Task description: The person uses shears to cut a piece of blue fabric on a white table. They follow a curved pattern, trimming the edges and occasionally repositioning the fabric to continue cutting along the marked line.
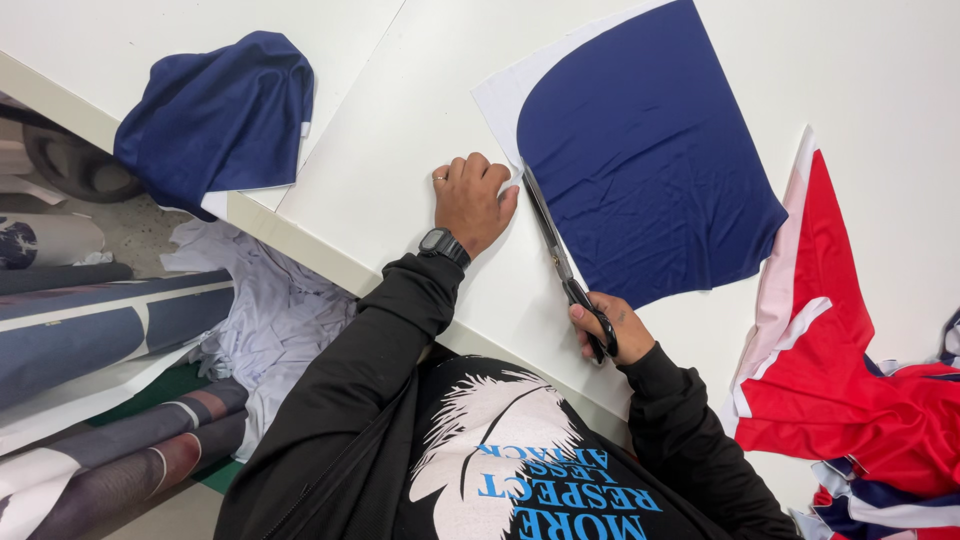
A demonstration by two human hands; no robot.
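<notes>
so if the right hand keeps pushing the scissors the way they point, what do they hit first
The right hand aims the scissors up the table along the left edge of the navy fabric. The blade tips already sit at that edge, beside the left hand, so probably the fabric and the white sheet under it.

A textile workshop: white cutting table, fabric rolls (stacked on the floor), cloth scraps

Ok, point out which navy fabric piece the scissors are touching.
The flat navy piece with the curved top edge, beside the left hand. The scissors in the right hand meet its edge. The other navy piece lies crumpled at the table's corner, untouched.
</notes>
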